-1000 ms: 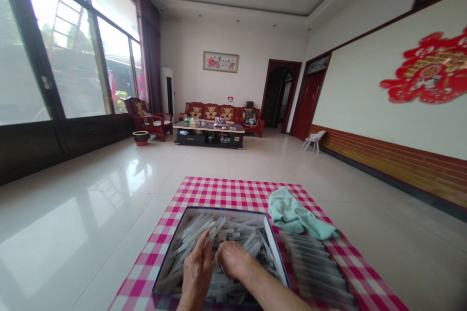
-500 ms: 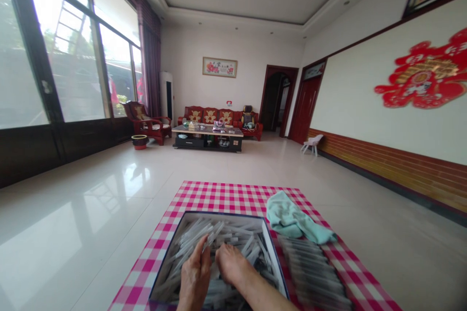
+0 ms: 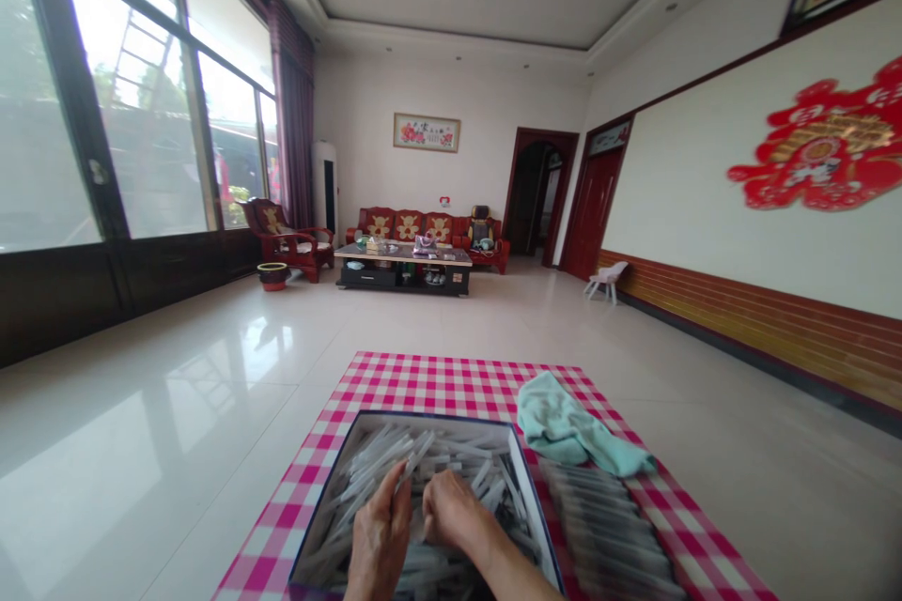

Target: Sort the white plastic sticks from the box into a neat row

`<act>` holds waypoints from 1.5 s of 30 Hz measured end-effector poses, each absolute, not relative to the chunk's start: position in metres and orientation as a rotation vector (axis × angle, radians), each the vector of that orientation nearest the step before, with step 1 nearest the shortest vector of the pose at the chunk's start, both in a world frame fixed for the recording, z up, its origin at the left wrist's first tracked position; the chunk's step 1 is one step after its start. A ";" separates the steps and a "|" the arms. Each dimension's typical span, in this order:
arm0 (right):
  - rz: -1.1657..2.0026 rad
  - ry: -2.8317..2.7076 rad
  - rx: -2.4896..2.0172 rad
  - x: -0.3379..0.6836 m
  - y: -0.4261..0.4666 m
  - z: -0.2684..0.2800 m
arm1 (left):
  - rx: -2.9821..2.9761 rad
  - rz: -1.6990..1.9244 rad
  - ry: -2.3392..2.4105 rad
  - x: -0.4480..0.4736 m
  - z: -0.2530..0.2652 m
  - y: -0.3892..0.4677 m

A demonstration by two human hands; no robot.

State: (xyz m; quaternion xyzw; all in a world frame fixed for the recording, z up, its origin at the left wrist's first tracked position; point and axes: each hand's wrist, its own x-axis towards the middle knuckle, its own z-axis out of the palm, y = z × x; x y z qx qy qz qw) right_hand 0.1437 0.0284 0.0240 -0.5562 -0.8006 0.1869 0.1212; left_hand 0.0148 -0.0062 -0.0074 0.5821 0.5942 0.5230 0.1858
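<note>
Hands dug in box (image 3: 525, 498) of sticks (image 3: 381, 465): left hand (image 3: 379, 540) pinched one, right hand (image 3: 451, 512) curled, grip unclear; cloth (image 3: 570, 423) beside.

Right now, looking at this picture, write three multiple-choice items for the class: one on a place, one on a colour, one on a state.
1. Where does the green cloth lie?
A. inside the box
B. on the checked cloth, right of the box
C. on the floor

2. What colour are the checks?
A. pink and white
B. blue and white
C. black and yellow

3. How are the hands?
A. both in the box among the sticks
B. both on the floor
C. one raised

B: it lies beside the box.
A: pink squares show.
A: left hand and right hand are in the box.
</note>
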 end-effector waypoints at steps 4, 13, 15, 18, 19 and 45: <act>0.696 -2.048 -1.490 0.156 0.030 0.020 | 1.650 1.424 1.655 0.016 -0.008 -0.005; 1.245 -1.140 -1.182 0.162 0.020 0.009 | 1.809 1.261 1.557 0.022 0.004 -0.011; 1.272 -1.140 -1.158 0.161 0.018 0.012 | 1.833 1.238 1.539 0.023 0.004 -0.012; 1.258 -1.186 -1.158 0.159 0.016 0.013 | 1.856 1.194 1.516 0.023 0.004 -0.013; 1.247 -1.208 -1.162 0.159 0.016 0.013 | 1.861 1.181 1.511 0.022 0.004 -0.013; 1.275 -1.309 -1.179 0.160 0.005 0.015 | 2.260 0.797 1.775 0.011 0.004 -0.017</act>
